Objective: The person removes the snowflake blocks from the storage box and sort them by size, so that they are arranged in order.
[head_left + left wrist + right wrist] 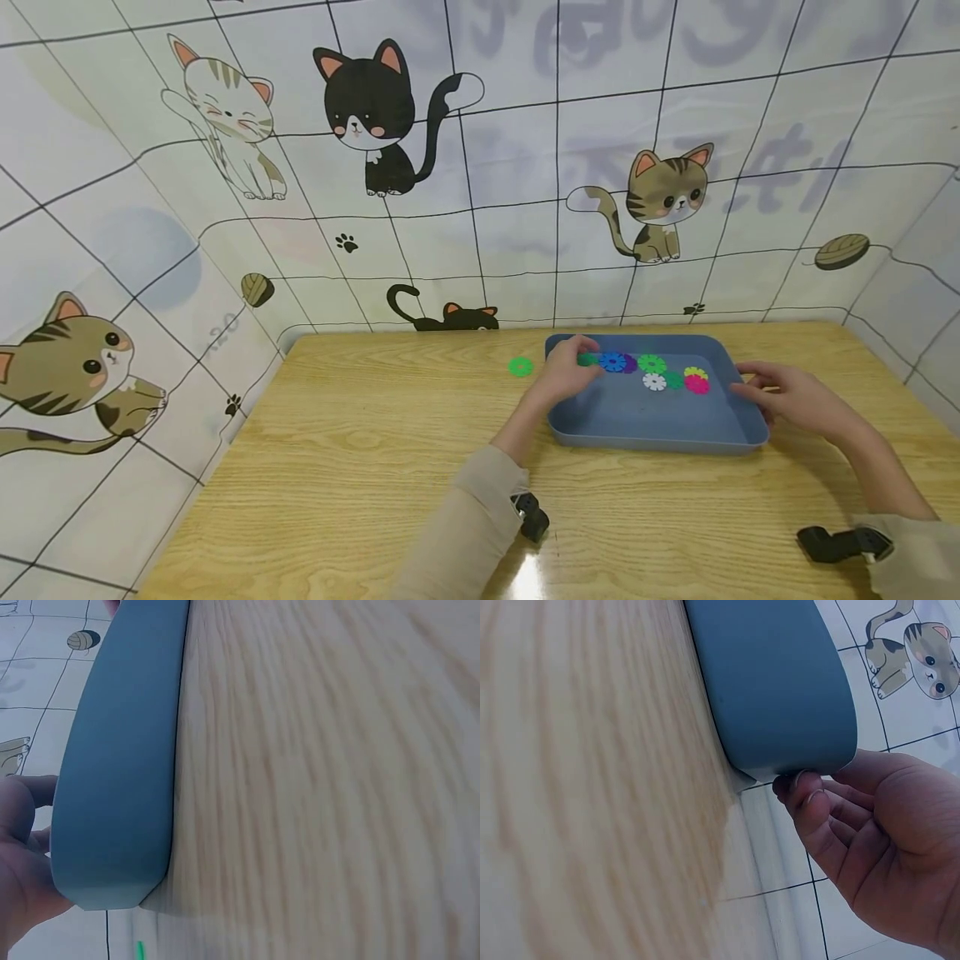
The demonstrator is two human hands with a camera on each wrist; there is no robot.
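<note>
A blue-grey tray (645, 417) stands on the wooden table, with several flat notched plastic discs along its back half. My left hand (570, 371) reaches over the tray's left end. Its thumb and forefinger lie apart around a dark green disc (587, 359); I cannot tell whether they pinch it. In the left wrist view the tray's wall hides part of that hand. My right hand (885, 832) grips the tray's right end, fingers curled against the outer wall and thumb at the rim. A blue disc (612, 362) lies just right of the left fingertips.
One light green disc (521, 367) lies on the table (360, 467) left of the tray. Inside the tray are also a white disc (654, 382) and a pink disc (697, 384). A cat-printed wall covering (517, 167) rises behind the table.
</note>
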